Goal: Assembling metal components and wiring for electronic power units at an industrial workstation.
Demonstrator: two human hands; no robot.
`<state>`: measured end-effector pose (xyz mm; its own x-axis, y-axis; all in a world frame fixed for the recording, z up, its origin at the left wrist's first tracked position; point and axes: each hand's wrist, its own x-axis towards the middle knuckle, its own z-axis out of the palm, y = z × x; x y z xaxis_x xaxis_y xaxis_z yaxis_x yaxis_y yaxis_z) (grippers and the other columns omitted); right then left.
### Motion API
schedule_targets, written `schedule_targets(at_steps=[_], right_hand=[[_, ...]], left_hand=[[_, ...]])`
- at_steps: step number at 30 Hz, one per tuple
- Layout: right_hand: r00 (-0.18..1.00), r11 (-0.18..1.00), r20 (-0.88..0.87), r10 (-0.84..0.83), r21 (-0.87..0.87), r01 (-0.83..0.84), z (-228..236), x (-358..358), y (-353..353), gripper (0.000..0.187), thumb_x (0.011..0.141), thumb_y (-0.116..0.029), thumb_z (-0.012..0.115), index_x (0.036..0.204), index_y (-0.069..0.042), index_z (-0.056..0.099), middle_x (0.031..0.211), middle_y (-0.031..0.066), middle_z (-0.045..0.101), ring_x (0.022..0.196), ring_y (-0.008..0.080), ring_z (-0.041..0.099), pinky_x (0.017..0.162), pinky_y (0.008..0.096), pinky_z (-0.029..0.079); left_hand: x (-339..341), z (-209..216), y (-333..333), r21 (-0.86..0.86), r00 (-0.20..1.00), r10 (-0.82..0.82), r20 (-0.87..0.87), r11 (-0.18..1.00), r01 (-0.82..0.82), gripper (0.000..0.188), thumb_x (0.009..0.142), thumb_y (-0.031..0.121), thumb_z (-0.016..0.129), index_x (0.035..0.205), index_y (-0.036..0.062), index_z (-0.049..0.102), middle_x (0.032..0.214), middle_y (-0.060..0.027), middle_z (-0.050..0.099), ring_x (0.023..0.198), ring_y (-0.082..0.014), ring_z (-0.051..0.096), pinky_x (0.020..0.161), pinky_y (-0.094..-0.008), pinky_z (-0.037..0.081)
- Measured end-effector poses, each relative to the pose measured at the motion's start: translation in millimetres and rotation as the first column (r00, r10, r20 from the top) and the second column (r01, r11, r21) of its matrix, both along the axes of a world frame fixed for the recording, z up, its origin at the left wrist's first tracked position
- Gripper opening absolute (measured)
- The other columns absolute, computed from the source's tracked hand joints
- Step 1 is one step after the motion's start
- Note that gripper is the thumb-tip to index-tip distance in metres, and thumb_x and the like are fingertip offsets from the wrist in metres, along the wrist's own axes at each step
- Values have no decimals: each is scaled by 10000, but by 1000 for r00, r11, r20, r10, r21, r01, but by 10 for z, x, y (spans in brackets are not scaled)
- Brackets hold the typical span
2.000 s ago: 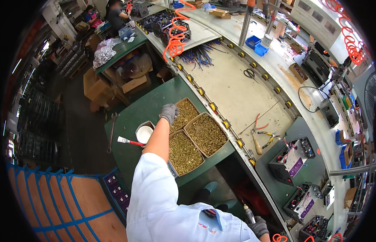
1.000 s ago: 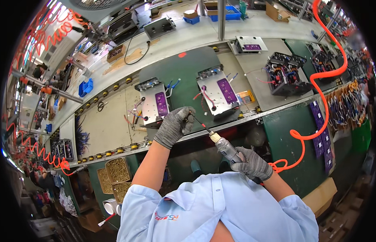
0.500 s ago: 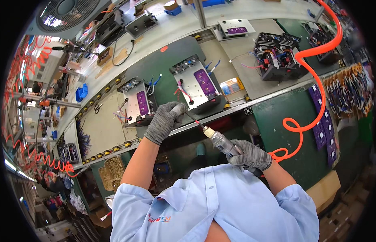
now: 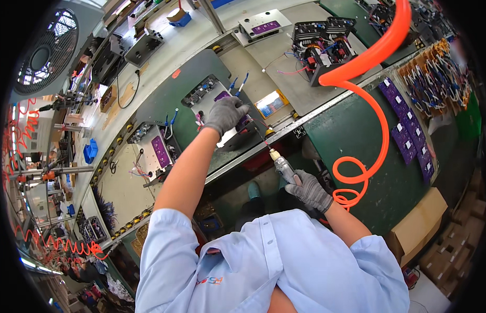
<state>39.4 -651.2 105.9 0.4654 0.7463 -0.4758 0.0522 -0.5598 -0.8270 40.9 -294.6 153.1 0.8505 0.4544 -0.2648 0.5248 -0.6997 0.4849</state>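
Note:
My left hand (image 4: 227, 114), in a grey knit glove, reaches over the middle metal unit (image 4: 233, 140). Its fingers are bent and closed over that unit's purple circuit board; what they grip, if anything, is hidden. My right hand (image 4: 311, 191), gloved alike, is wrapped round a silver power screwdriver (image 4: 286, 170) fed by an orange coiled hose (image 4: 384, 130). The driver's thin bit points up and away, near the bench's front rail, apart from the unit. Left of my left forearm stands a similar metal unit (image 4: 150, 151) with a purple board and loose wires.
At the back right sits an open black assembly (image 4: 326, 49) with wires. Purple boards (image 4: 410, 128) and hanging wire bundles (image 4: 436, 78) lie to the right, past the hose. A metal rail (image 4: 285, 130) edges the bench. A fan (image 4: 47, 55) stands far left.
My left hand has left the driver's bit and moved away over the middle unit. The right hand still holds the screwdriver, now slightly farther out. The whole view has shifted.

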Motion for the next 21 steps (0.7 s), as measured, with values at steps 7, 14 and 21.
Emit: schedule_targets(at_steps=[7,14,21], right_hand=[[992,996,-108,-61,59,68,-270,-49,12,513,831,-340,759,1192,-11,602,1021,202,652,945,339,640,871,430,508],[999,994,-46,-5,107,10,-185,26,15,533,839,-348,763,1210,-5,593,1029,201,666,965,343,650,886,428,508],[996,988,-85,30,152,-16,-157,83,47,474,865,-384,734,1111,-4,592,942,194,641,876,338,619,831,439,499]], left_hand=[[410,-484,60,191,900,-163,-404,947,258,426,823,421,756,987,28,766,924,-225,735,915,-384,717,876,-471,551],[325,-411,8,97,962,-177,-208,975,200,357,863,367,745,1024,49,755,960,-207,740,933,-365,715,870,-455,550],[525,-535,60,98,744,-440,-503,826,555,375,983,404,592,1033,66,746,927,-187,730,920,-385,699,850,-484,533]])
